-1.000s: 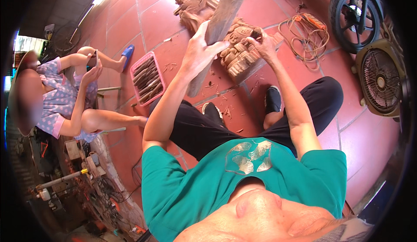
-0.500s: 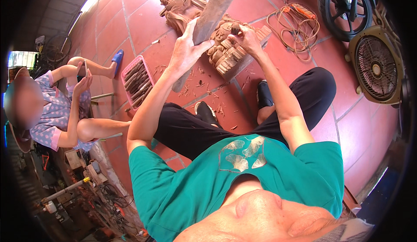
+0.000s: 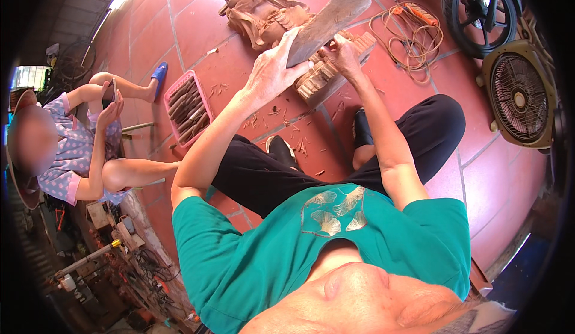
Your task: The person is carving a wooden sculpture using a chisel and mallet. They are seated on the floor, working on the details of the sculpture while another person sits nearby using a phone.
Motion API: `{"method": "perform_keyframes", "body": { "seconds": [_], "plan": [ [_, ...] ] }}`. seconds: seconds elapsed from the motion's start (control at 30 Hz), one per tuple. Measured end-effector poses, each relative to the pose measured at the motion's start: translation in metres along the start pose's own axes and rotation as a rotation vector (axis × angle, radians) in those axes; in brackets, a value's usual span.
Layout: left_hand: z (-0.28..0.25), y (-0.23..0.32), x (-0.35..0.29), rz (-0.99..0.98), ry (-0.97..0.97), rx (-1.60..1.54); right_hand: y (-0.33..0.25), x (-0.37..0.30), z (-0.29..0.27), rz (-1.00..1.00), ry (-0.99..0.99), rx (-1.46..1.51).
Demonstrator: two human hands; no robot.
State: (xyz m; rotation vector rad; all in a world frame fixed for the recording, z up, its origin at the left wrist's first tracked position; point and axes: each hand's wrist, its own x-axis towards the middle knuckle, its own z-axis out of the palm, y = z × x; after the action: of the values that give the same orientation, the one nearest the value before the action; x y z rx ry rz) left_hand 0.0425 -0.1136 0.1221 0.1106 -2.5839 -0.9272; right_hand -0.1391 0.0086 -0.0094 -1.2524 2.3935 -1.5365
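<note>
Head view: a wooden bat (image 3: 331, 23) is gripped by the left hand's fingers (image 3: 299, 70), presumably for control, while the right hand's (image 3: 344, 57) grip near the carving (image 3: 280, 19) cannot be told.

Bright glare on floor tiles (image 3: 485, 184), dim lower left (edges bowed)

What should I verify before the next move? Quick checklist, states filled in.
1. Left hand gripping the wooden bat: ok.
2. Right hand hold: cannot tell, contents mostly hidden.
3. Gap between bat and carving: cannot tell, they overlap in view.
4. Floor free of chips: not ok, scattered near the carving.
5. Dark tools inside the pink basket: ok.
6. Other person apart from the carving: ok, at far left.
</note>
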Motion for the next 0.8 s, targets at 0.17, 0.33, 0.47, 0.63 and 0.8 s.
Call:
{"method": "perform_keyframes", "body": {
  "seconds": [0.17,0.33,0.47,0.63,0.8],
  "plan": [
    [-0.009,-0.001,0.001,-0.263,-0.278,0.149,0.003,-0.006,-0.001,0.051,-0.055,0.118],
    [-0.013,-0.016,-0.003,-0.314,-0.209,0.094,0.030,-0.014,0.007,0.253,0.107,0.563],
    [-0.024,-0.015,-0.004,-0.413,-0.219,0.017,0.028,-0.012,0.003,0.246,0.126,0.523],
    [-0.026,-0.012,-0.006,-0.371,-0.210,-0.014,0.021,-0.006,0.012,0.258,0.062,0.540],
    [-0.024,-0.013,-0.007,-0.294,-0.113,-0.066,0.017,-0.001,0.007,0.131,0.011,0.215]
  ]
}}
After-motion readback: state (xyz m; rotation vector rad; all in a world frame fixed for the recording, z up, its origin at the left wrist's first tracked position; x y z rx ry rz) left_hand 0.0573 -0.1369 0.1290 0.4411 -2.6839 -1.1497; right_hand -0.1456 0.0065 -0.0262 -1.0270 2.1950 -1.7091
